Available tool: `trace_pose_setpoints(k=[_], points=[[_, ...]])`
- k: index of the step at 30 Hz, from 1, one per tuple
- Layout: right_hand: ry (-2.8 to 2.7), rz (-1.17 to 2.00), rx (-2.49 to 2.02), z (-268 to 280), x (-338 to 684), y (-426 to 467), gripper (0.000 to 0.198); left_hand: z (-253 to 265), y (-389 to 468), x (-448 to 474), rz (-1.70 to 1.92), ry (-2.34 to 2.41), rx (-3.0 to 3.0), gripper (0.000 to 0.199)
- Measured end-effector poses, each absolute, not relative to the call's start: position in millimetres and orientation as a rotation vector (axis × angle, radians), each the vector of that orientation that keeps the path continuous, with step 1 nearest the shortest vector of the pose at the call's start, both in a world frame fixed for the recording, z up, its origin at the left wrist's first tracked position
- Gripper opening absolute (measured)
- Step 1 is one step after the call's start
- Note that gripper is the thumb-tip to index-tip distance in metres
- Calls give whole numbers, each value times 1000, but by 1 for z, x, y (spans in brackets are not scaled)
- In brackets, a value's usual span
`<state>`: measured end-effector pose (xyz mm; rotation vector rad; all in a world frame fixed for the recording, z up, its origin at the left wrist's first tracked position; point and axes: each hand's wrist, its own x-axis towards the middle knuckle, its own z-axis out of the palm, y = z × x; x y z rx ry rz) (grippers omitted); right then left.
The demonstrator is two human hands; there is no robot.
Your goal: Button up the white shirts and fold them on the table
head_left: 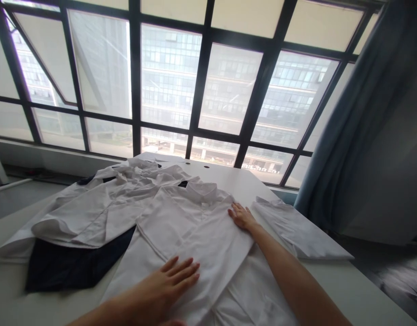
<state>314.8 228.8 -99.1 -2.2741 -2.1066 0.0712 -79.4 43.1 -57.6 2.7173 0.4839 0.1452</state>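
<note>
A white collared shirt [195,226] lies spread out in front of me, its collar toward the window and its front facing up. My left hand [168,283] rests on the lower part of the shirt, palm down with fingers stretched out. Farther up, my right hand [241,216] lies flat near the shirt's right shoulder, just below the collar. Neither hand grips the cloth. Some creases run across the shirt, and its lower edge is cut off by the frame.
Left of the shirt, a rumpled heap of white shirts [103,203] lies over a dark navy garment [76,262]. A folded white shirt [303,226] is on the right of the white table [344,280]. Beyond are large windows and a blue-grey curtain [344,140].
</note>
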Motion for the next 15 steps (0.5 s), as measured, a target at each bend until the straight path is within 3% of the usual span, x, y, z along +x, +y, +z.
trace_pose_setpoints(k=[5,9,15], points=[[-2017,9,-2396,-100,326,253,61,-122,67,-74,253,398,2870,65],[-2140,-97,-2214,-99,304,264,61,-158,75,-71,356,383,2964,67],[-2073,164,-2291,-102,302,280,71,-104,56,-77,294,342,2863,69]])
